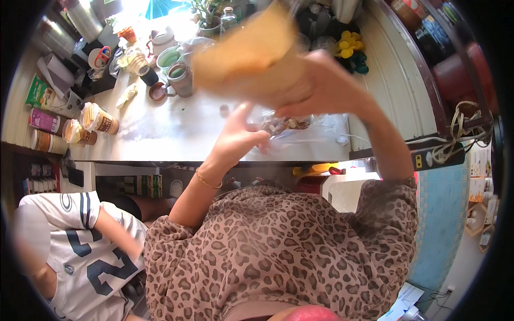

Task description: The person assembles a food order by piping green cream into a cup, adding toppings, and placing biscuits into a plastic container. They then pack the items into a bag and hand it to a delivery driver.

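My right hand [334, 85] grips a large tan, paper-like packet [241, 59] by its lower right side, up over the white table. Motion smears the packet, so its exact kind is unclear. My left hand [238, 136] is below it, holding nothing, with the thumb apart from the loosely bent fingers. Beside those fingers, close to the table's front edge, lies a clear plastic bag [292, 124] with brown dried pieces in it. A grey mug [179, 80] stands further back, left of the packet.
Lidded cups [100, 119], a purple box [45, 121] and a green box [45, 95] line the table's left end. Behind are a green bowl [168, 56] and a potted plant [210, 24]. Cables [460, 128] hang at right. A person in a white jersey [91, 251] is at lower left.
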### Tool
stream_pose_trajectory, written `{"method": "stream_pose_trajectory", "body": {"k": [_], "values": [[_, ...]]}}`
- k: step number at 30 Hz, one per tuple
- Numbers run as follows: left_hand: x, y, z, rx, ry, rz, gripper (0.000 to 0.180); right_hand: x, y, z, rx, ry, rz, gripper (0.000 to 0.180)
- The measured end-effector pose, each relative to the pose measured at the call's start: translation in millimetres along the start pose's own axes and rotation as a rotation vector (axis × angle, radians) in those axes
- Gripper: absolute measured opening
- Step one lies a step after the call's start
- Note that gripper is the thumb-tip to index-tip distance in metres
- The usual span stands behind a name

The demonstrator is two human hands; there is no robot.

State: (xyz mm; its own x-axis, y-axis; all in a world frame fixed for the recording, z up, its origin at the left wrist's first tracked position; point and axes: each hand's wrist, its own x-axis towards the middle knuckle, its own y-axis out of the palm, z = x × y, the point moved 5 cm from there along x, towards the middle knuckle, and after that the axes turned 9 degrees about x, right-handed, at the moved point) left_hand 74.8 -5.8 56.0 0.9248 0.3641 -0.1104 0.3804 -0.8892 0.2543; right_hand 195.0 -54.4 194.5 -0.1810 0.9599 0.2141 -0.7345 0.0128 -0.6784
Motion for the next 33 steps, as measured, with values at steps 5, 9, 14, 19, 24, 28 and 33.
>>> {"method": "stream_pose_trajectory", "body": {"k": [5, 9, 14, 19, 24, 28, 33], "values": [[-8.9, -0.2, -10.9, -0.009, -0.024, -0.024, 0.081, -38.7, 35.6, -48.3, -0.474, 0.139, 0.224, 0.057], [-17.0, -15.9, -6.9, -0.005, 0.008, -0.031, 0.074, -42.5, 60.2, -77.2, -0.516, 0.142, 0.345, 0.050], [-14.1, -26.0, -23.9, 0.225, -0.010, -0.037, 0.057, -21.4, 96.2, -81.8, -0.416, 0.020, 0.295, 0.042], [-13.3, -40.3, -20.4, 0.377, -0.034, -0.182, 0.036, -20.0, 84.7, -77.0, -0.413, 0.005, 0.329, 0.054], [-29.2, -61.1, -16.1, 0.563, 0.070, -0.411, 0.023, -70.4, 8.8, -78.3, -0.274, 0.413, 0.017, 0.048], [-35.8, -69.5, -27.2, 0.791, 0.194, -0.439, 0.026, -84.6, 12.0, -99.7, -0.274, 0.492, -0.134, 0.031], [-36.4, -55.6, -53.5, 1.439, 0.140, -0.478, 0.034, -53.7, 26.2, -88.4, -0.212, 0.471, -0.053, 0.029]]}}
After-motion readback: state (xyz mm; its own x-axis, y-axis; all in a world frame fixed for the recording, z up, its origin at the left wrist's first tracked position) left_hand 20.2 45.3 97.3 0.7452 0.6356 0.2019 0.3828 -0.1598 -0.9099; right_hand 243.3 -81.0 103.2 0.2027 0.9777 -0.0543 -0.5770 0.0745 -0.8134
